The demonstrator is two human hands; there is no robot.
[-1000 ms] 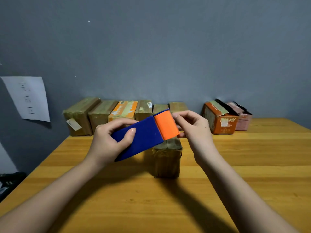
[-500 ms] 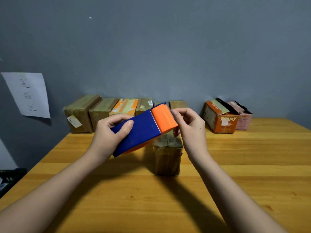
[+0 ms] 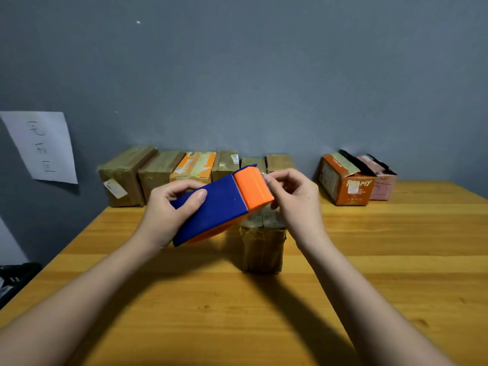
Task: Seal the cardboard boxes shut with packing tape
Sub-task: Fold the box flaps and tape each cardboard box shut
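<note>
A blue and orange tape dispenser (image 3: 224, 204) is held above the table, and my left hand (image 3: 169, 210) grips its blue body. At the orange toothed end my right hand (image 3: 293, 199) has its fingers curled, pinching at the tape edge; the tape itself is hard to make out. Right below the dispenser stands a small brown cardboard box (image 3: 262, 244) wrapped in tape, its top partly hidden by the dispenser.
Several taped brown and orange boxes (image 3: 163, 173) line the grey wall at the back of the wooden table (image 3: 396, 247). An orange box (image 3: 346, 180) and a pink box (image 3: 380, 178) sit at the back right. A paper sheet (image 3: 42, 146) hangs on the left wall.
The dispenser's orange end has tilted up a little, and my right hand's fingers have stayed at its toothed edge. The box below has not moved.
</note>
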